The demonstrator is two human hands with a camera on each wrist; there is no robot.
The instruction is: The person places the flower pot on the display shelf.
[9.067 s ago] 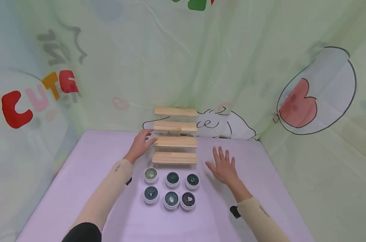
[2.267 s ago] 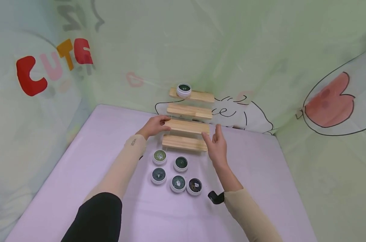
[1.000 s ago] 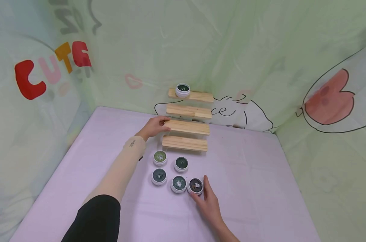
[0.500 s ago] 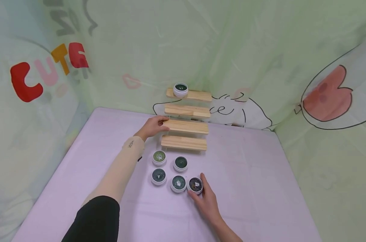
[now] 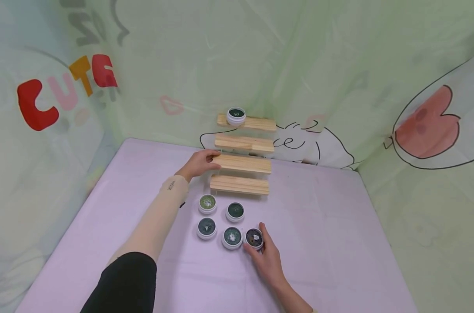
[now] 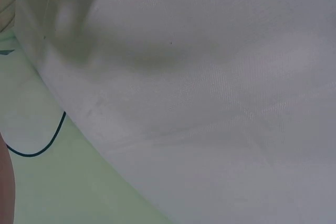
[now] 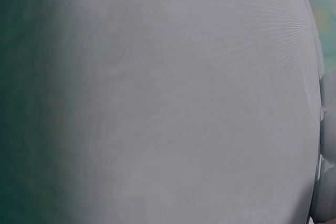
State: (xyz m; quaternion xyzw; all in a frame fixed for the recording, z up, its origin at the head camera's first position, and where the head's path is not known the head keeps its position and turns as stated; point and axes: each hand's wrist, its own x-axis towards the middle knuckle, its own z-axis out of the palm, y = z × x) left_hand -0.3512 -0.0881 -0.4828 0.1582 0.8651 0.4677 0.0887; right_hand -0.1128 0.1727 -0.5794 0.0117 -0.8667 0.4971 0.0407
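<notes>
A tiered wooden display rack [image 5: 242, 164] stands at the back of the table. My left hand [image 5: 198, 164] pinches the left end of its second step from the bottom. On the top step, toward the left, sits a small round white jar [image 5: 236, 116] with a dark green top. My right hand [image 5: 269, 261] has thumb and fingers round a dark-topped jar [image 5: 254, 238] at the front right of the group. Close beside it is a speckled green jar [image 5: 232, 237]. The wrist views show mostly cloth; in the left one, a strip of skin [image 6: 6, 182] appears at the edge.
Other jars on the lilac cloth [image 5: 319, 243] are a light green one [image 5: 207, 203], a grey-blue one [image 5: 206, 228] and a dark green one [image 5: 235, 211]. A pale green printed curtain [image 5: 198, 56] rises behind and at both sides.
Since the oldest frame, the back-right jar has moved from the table onto the top step. My right hand has come down from beside the rack to the front-right jar. The left hand stays at the rack.
</notes>
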